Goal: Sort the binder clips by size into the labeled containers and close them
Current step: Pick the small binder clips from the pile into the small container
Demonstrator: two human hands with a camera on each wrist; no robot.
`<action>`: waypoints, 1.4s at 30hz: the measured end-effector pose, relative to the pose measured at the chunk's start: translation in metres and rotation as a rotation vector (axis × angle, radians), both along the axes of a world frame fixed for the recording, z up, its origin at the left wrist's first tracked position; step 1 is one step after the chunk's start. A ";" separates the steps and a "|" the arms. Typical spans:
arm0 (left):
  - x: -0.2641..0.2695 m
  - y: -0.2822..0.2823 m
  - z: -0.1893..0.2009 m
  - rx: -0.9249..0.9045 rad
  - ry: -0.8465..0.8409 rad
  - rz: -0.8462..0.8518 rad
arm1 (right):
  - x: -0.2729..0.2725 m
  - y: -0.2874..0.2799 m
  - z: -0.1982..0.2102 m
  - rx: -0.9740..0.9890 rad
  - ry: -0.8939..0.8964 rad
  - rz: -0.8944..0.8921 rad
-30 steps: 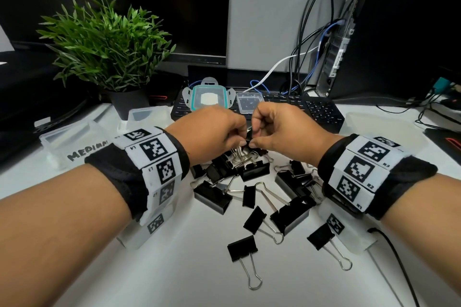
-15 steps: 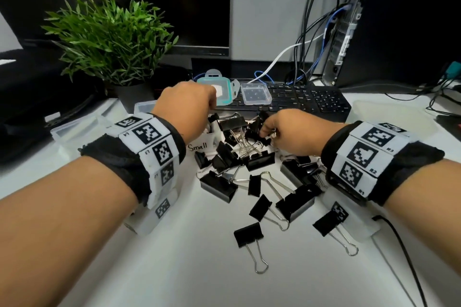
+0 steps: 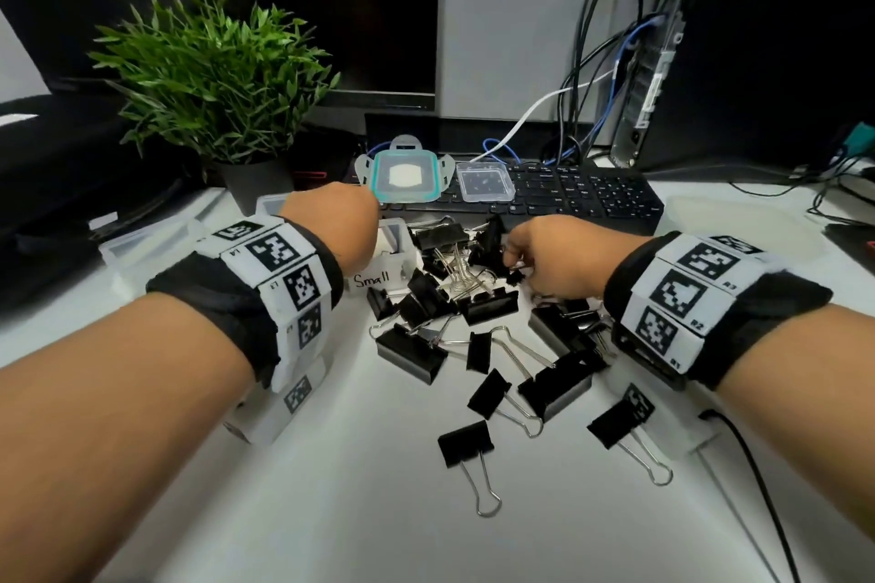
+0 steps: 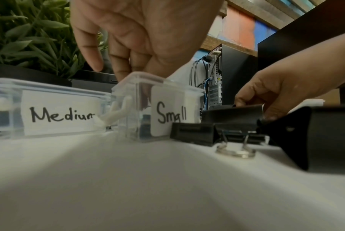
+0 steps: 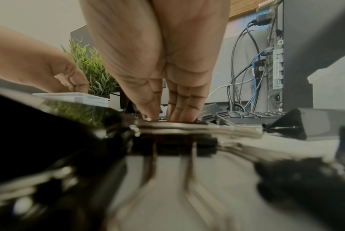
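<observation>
Several black binder clips (image 3: 454, 284) of mixed sizes lie heaped mid-desk, with loose ones (image 3: 466, 443) nearer me. My left hand (image 3: 341, 223) hovers over the clear "Small" container (image 3: 395, 251), fingers (image 4: 118, 70) pointing down, thumb and forefinger dipping into its mouth (image 4: 140, 79); whether they hold anything is hidden. The "Medium" container (image 4: 55, 93) stands open just left of it. My right hand (image 3: 513, 267) reaches into the heap, its fingers (image 5: 179, 109) and thumb pinching a clip (image 4: 233, 112) on top of the pile.
A teal-rimmed lid (image 3: 405, 175) and a small clear lid (image 3: 485, 182) rest on the keyboard (image 3: 592, 199) behind the pile. A potted plant (image 3: 213, 76) stands at back left, a pale lid (image 3: 738, 227) at right. Cables and a computer tower fill the back right.
The hands, joined over the pile a second ago, have parted. My left hand went to the Small container and stays there; my right hand dropped back into the heap.
</observation>
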State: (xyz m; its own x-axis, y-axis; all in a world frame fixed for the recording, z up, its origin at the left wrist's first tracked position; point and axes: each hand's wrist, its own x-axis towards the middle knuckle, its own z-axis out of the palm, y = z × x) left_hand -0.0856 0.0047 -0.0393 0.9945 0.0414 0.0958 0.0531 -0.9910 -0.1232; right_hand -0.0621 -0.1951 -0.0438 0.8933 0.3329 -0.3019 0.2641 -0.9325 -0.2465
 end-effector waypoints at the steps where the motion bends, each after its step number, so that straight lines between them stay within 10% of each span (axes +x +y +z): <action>1: 0.000 0.000 0.000 0.006 0.000 -0.004 | 0.001 -0.001 0.000 0.010 -0.006 -0.006; 20: 0.002 -0.009 0.000 -0.238 -0.045 -0.327 | -0.003 -0.001 -0.002 -0.119 -0.145 0.001; 42: 0.000 -0.013 -0.001 -0.377 -0.036 -0.464 | 0.005 -0.002 -0.005 0.501 -0.272 0.028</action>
State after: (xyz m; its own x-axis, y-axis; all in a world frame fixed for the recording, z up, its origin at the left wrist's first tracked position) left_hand -0.0855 -0.0086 -0.0406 0.9131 -0.3589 0.1933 -0.3983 -0.8867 0.2348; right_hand -0.0571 -0.1969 -0.0492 0.9058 0.4003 0.1387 0.4025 -0.7110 -0.5766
